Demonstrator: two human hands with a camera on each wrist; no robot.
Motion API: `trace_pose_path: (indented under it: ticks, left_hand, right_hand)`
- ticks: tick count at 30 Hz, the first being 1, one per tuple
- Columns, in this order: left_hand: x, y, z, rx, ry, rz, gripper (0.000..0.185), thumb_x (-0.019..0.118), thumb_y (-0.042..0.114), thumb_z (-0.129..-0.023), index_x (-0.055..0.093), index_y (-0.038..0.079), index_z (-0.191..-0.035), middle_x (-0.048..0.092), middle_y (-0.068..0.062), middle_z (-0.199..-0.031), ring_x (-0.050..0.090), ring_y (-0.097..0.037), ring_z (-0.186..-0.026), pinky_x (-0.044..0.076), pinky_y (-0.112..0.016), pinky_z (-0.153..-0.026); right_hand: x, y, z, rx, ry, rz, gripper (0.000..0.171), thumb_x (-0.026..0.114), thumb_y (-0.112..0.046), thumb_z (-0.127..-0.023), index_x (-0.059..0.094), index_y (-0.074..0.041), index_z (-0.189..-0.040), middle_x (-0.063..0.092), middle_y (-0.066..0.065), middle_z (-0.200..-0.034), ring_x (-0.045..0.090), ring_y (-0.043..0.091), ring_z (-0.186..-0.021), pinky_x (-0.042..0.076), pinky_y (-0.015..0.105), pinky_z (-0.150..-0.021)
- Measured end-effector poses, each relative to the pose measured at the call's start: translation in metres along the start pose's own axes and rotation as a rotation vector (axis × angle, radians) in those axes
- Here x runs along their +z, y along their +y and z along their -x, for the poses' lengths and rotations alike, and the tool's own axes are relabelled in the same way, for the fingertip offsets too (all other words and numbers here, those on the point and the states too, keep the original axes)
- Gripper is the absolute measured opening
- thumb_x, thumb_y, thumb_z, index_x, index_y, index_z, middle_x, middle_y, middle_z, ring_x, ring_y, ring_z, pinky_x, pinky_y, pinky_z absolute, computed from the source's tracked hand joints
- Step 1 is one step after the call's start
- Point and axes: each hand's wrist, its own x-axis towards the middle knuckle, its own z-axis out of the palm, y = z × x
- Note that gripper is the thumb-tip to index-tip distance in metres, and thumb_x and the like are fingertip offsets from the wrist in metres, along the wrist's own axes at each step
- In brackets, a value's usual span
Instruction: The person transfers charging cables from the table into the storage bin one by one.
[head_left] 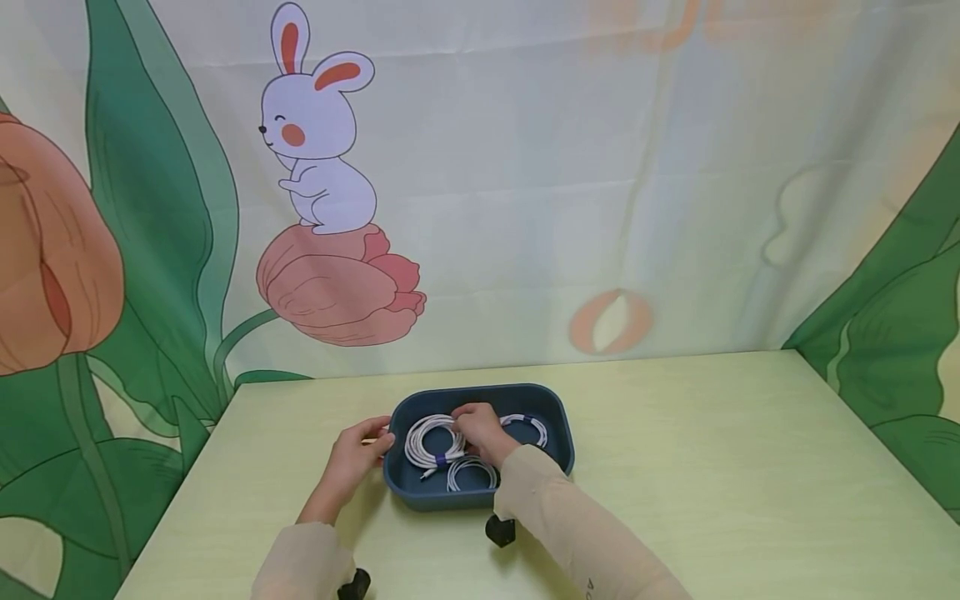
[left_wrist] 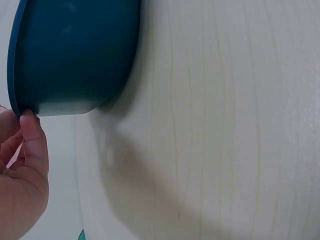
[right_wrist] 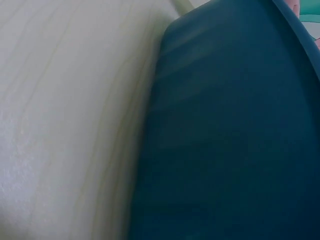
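A dark blue plastic tub (head_left: pixel 442 502) stands on the table, with several coiled white cables inside. My left hand (head_left: pixel 356 458) is at the tub's left end, its thumb and fingertips holding the rim, as the left wrist view shows up close. Reaching over the front wall, my right hand (head_left: pixel 482 432) has its fingers at the right edge of the largest white cable coil (head_left: pixel 414 446), which has a purple tie. In front of it lies a smaller cable coil (head_left: pixel 453 479). Another cable coil (head_left: pixel 536 427) with a dark tie is at the right, partly behind the right hand.
The tub rests on a pale wood-grain table (head_left: pixel 712 467). Behind the table hangs a printed curtain (head_left: pixel 510 208) with a rabbit and tulips. Black wrist pieces (head_left: pixel 501 531) hang under the beige sleeves (head_left: pixel 577 525). The right wrist view is mostly filled by the tub's outer wall (right_wrist: pixel 225 125).
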Motion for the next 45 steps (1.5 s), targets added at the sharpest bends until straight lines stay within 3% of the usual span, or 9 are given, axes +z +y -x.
trace_pose_path:
  ticks: [11,18,34,39,45]
  left_hand:
    - [0.000,-0.001,-0.001,0.007,0.000,-0.007,0.036,0.053,0.006,-0.086,0.050,-0.003,-0.121,0.052,-0.018,-0.103,0.054,-0.013,-0.077,0.050,-0.025,-0.064]
    - [0.000,0.000,-0.001,0.014,0.001,-0.012,0.036,0.053,0.005,-0.086,0.050,-0.004,-0.121,0.052,-0.019,-0.105,0.055,-0.015,-0.078,0.049,-0.024,-0.063]
    - [0.001,0.001,-0.002,0.000,-0.011,-0.017,0.037,0.053,0.006,-0.086,0.049,-0.003,-0.122,0.052,-0.018,-0.104,0.054,-0.014,-0.078,0.049,-0.023,-0.063]
    - [0.001,0.001,-0.002,-0.001,-0.015,-0.026,0.037,0.052,0.006,-0.087,0.048,-0.003,-0.122,0.052,-0.018,-0.105,0.053,-0.015,-0.078,0.050,-0.024,-0.063]
    - [0.001,0.002,-0.002,0.008,-0.017,-0.037,0.037,0.052,0.006,-0.087,0.048,-0.003,-0.123,0.052,-0.019,-0.105,0.054,-0.016,-0.079,0.050,-0.025,-0.064]
  right_hand:
    - [0.000,-0.003,0.004,-0.007,0.006,0.000,0.029,0.051,0.001,-0.080,0.057,0.003,-0.108,0.056,0.016,-0.107,0.054,0.024,-0.089,0.047,0.028,-0.061]
    - [-0.003,-0.006,0.003,0.003,0.006,-0.013,0.027,0.053,-0.001,-0.079,0.057,0.000,-0.106,0.054,0.015,-0.112,0.052,0.026,-0.098,0.050,0.037,-0.067]
    - [-0.011,-0.017,0.005,0.004,0.013,0.060,0.020,0.055,-0.005,-0.079,0.060,-0.007,-0.099,0.058,0.010,-0.103,0.054,0.024,-0.090,0.048,0.041,-0.066]
    - [-0.015,-0.024,0.012,0.009,0.008,0.055,0.025,0.054,-0.005,-0.081,0.059,-0.006,-0.105,0.055,0.012,-0.113,0.049,0.029,-0.104,0.047,0.045,-0.073]
    - [-0.023,-0.028,0.017,-0.002,-0.016,0.049,0.026,0.053,-0.008,-0.084,0.057,-0.006,-0.109,0.055,0.014,-0.113,0.048,0.035,-0.106,0.046,0.047,-0.078]
